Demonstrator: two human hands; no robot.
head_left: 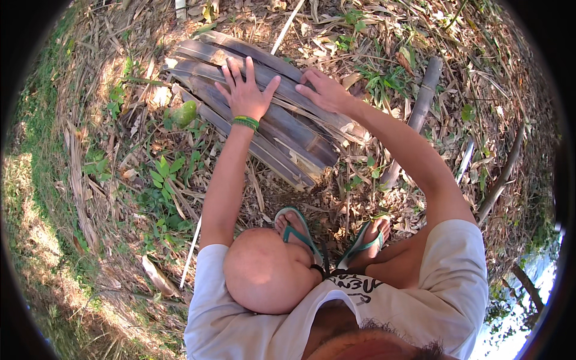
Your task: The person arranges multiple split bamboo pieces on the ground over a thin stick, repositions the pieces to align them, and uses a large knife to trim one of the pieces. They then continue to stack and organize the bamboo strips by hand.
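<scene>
A flattened bundle of split bamboo slats [282, 123], dark brown-grey with cracks running lengthwise, lies on the ground before me. My left hand [247, 96] rests palm down on top of it, its fingers spread wide. At the bundle's far right edge is my right hand [324, 90], fingers bent over the outermost bamboo slat [264, 57] and thumb on its upper face. The right fingertips are partly hidden at that edge. A green and yellow band [245, 122] circles my left wrist.
Dry leaves and bamboo litter cover the ground. A bamboo pole [425, 93] lies to the right, with a thinner branch [504, 174] beyond it. Green seedlings [167, 174] grow at left. My sandalled feet [297, 231] are close to the bundle's near end.
</scene>
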